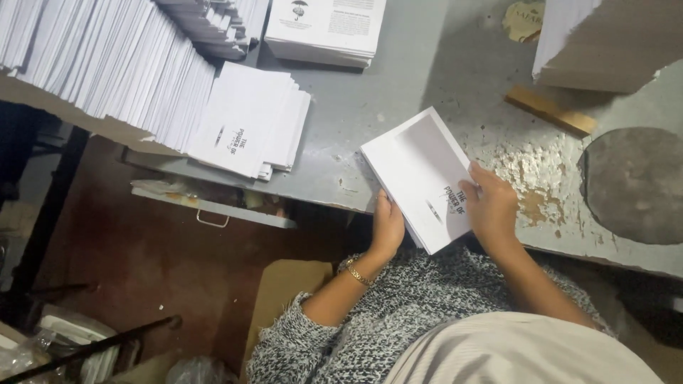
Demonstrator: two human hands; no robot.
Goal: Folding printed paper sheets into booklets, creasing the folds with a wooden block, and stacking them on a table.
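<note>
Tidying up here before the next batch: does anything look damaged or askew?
Yes. The grey table has flaked, worn patches right of the white booklet, and the booklet stack at its left edge is fanned unevenly.

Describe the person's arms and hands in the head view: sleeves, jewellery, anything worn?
Both hands are bare, no gloves. The left hand has a thin gold-coloured chain bracelet at the wrist. Both arms wear a speckled grey-and-white knitted pullover with sleeves pushed up, leaving the forearms uncovered. The right hand shows no bracelet or watch. No rings can be made out.
</note>
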